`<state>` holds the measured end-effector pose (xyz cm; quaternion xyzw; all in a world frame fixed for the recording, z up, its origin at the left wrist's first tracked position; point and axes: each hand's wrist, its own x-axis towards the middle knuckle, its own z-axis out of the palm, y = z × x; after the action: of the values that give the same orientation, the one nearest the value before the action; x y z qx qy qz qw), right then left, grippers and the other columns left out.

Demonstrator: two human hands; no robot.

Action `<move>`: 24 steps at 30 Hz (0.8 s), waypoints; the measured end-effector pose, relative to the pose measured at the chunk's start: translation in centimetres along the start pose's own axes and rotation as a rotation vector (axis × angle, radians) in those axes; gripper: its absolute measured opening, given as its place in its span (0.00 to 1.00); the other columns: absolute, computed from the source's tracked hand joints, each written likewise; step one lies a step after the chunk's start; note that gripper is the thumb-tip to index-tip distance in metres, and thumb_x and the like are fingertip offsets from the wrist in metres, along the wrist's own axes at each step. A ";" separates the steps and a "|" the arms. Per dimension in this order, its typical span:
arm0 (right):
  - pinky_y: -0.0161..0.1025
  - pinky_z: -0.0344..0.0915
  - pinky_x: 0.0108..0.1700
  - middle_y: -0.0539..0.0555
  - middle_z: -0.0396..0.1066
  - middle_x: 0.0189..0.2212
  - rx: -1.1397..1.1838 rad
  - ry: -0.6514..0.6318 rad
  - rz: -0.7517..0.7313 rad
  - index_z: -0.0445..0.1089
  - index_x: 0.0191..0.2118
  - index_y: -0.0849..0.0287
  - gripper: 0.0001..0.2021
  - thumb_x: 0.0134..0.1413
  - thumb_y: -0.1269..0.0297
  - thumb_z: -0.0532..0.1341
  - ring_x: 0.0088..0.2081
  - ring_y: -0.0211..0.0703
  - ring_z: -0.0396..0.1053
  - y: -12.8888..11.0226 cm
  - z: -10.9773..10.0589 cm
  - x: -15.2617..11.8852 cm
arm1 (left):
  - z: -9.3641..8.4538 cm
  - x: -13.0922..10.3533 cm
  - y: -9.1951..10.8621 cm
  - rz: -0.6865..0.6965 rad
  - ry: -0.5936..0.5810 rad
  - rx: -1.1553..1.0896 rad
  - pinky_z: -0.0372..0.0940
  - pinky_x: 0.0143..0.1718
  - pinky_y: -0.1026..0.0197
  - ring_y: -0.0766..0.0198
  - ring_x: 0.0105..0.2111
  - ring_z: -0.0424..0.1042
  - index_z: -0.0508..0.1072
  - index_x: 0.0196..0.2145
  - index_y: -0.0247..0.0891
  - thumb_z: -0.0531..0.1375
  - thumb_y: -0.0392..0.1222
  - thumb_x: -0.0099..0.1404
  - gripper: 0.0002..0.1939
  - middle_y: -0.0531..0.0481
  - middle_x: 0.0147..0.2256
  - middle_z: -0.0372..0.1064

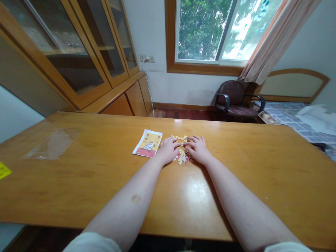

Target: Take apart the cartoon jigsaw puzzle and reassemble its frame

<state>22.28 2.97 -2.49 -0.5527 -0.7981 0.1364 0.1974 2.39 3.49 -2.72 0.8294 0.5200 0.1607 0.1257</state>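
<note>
head view, looking forward and down along both bare forearms to a long wooden tabletop.

left hand lies palm down on the tabletop, fingers stretched forward, fingertips at the left edge of a small heap of jigsaw puzzle pieces. right hand lies the same way on the right edge of the heap, fingers pointing left toward the other hand. the fingertips of the two hands nearly meet over the far part of the heap. neither grip is closed around a piece as far as i can see; both hands look flat and spread, resting on or pressing the pieces. whether a piece is pinched under the fingertips, cannot tell: too small.

pieces are yellow, white and pink, loose, some showing between the two hands and a few scattered just beyond the fingers.

just left of the left hand: a printed picture card, yellow with a white figure and a red band, lying flat, slightly turned.

far left on the tabletop: a clear plastic bag, flat; a yellow slip at the edge.

beyond: glass-door wooden cabinet, window with curtain, dark armchair, bed at right.
</note>
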 end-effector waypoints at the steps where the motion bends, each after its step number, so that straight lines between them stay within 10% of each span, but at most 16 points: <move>1: 0.65 0.36 0.63 0.52 0.65 0.57 0.002 -0.002 0.000 0.75 0.47 0.46 0.14 0.60 0.56 0.55 0.62 0.55 0.50 0.0 0.0 0.0 | 0.0 0.0 0.0 0.001 0.000 0.000 0.54 0.60 0.47 0.52 0.57 0.59 0.75 0.50 0.45 0.54 0.41 0.65 0.18 0.46 0.56 0.65; 15: 0.65 0.34 0.63 0.52 0.64 0.58 -0.024 -0.054 -0.017 0.73 0.50 0.44 0.16 0.61 0.56 0.54 0.63 0.57 0.48 -0.3 -0.1 -0.1 | -0.4 0.2 0.0 -0.049 0.142 -0.023 0.57 0.59 0.51 0.56 0.53 0.63 0.79 0.44 0.42 0.53 0.34 0.62 0.17 0.46 0.50 0.70; 24: 0.58 0.39 0.64 0.49 0.73 0.47 0.079 0.098 0.000 0.78 0.27 0.50 0.14 0.49 0.71 0.55 0.57 0.50 0.58 0.8 -0.1 0.4 | -0.1 -0.1 0.0 -0.016 0.084 -0.007 0.54 0.60 0.48 0.53 0.56 0.59 0.78 0.45 0.45 0.54 0.38 0.63 0.16 0.47 0.54 0.66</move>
<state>22.86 3.59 -2.66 -0.5503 -0.7816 0.1405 0.2580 2.31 3.45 -2.61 0.8173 0.5309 0.1962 0.1082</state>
